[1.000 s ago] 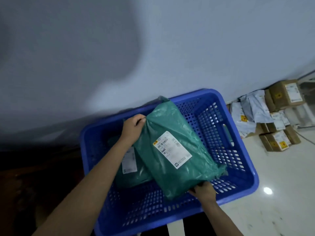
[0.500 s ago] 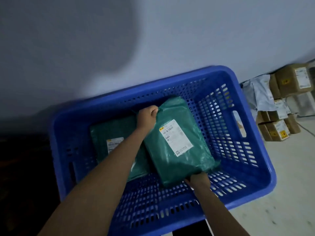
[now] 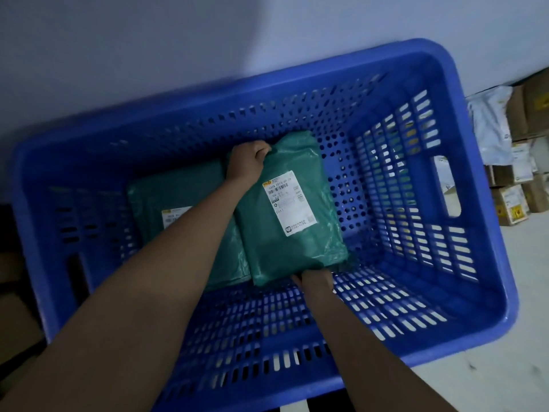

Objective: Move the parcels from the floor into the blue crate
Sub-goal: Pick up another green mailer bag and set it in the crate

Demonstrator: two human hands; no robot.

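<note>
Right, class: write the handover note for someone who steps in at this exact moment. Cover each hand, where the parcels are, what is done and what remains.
Left hand: grips the far end of the green parcel.
Right hand: grips its near edge.
Both hands are inside the blue crate, with the green parcel low in it, label up, overlapping a second green parcel that lies to its left.
Done: one parcel is in; this one is nearly set down.
Left: release it, then fetch the pile of boxes and bags on the floor by the wall, right of the crate.

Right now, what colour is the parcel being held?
Green parcel with a white label, head view.
</note>
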